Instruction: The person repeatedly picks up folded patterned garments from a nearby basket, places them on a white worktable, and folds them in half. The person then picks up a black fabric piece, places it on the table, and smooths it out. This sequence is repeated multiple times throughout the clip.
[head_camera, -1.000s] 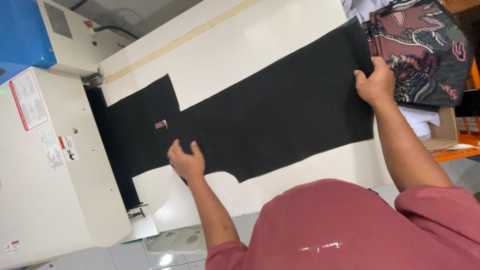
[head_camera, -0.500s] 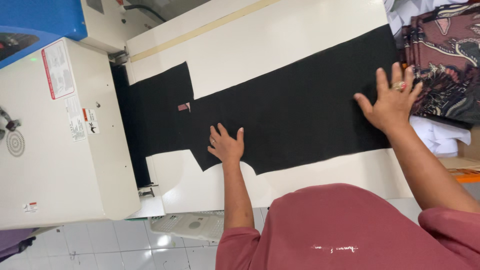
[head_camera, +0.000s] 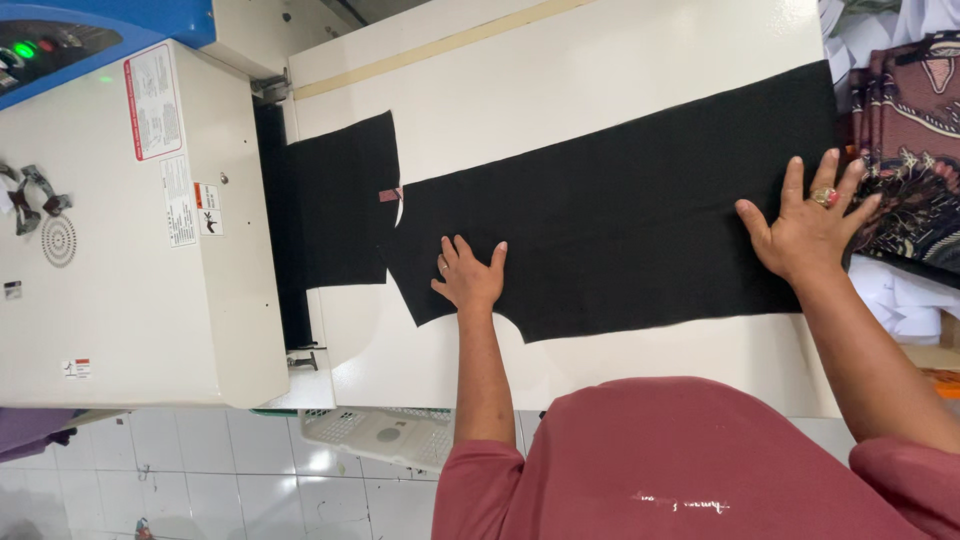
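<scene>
**Both hands flat on the long black fabric piece**

Long black fabric piece (head_camera: 610, 215) lies flat on the cream belt surface (head_camera: 560, 90), running from centre frame to the right edge, slanting slightly upward to the right. Lower left end cut to a point, with a curved notch along the bottom edge.

Left hand (head_camera: 470, 278) rests palm down near that lower left end, fingers spread, tips pointing up the frame. Right hand (head_camera: 808, 232) presses palm down on the right end of the same piece, fingers fanned wide; a ring shows on one finger.

Second, smaller black piece (head_camera: 345, 200) sits just left of the long one, its far side at the dark mouth of the cream machine housing (head_camera: 130, 250) at left of frame. A small reddish tag (head_camera: 389, 195) lies where the two pieces meet.

Upper left: blue panel (head_camera: 110, 25) with a green light. Right edge: stack of patterned maroon cloth (head_camera: 915, 150), white cloth beneath it. Bottom of frame: person's maroon shirt (head_camera: 680, 460); white tiled floor (head_camera: 200, 470) at lower left.
</scene>
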